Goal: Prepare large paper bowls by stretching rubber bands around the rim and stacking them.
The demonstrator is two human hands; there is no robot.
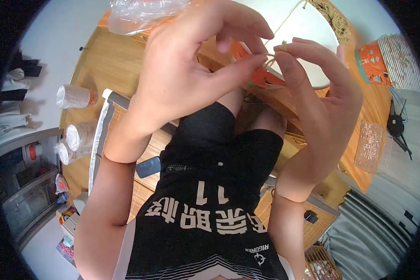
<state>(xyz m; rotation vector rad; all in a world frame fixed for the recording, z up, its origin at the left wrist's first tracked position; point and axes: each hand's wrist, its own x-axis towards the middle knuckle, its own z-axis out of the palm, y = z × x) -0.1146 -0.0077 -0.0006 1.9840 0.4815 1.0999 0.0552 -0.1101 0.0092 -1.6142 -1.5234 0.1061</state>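
Observation:
A thin tan cord (287,20) runs between my two hands, with a small loop or knot where the fingertips meet. The thumb and a finger of my left hand (182,74) pinch the cord. Close beside it, my right hand (329,107) holds the cord between thumb and index finger, and a short end sticks up above them. Just beyond the hands is a large paper bucket (308,32), white inside with an orange printed outside. The cord reaches up across its white interior to the rim. My fingers hide part of the bucket and the exact shape of the knot.
A bundle of tan cords (337,23) lies beside the bucket on the wooden table (347,168). Nested printed buckets (392,60), a clear plastic box (369,145) and a black router-like device (396,125) are at right. A plastic bag (144,16) lies far left; wrapped cup stacks (74,96) stand below.

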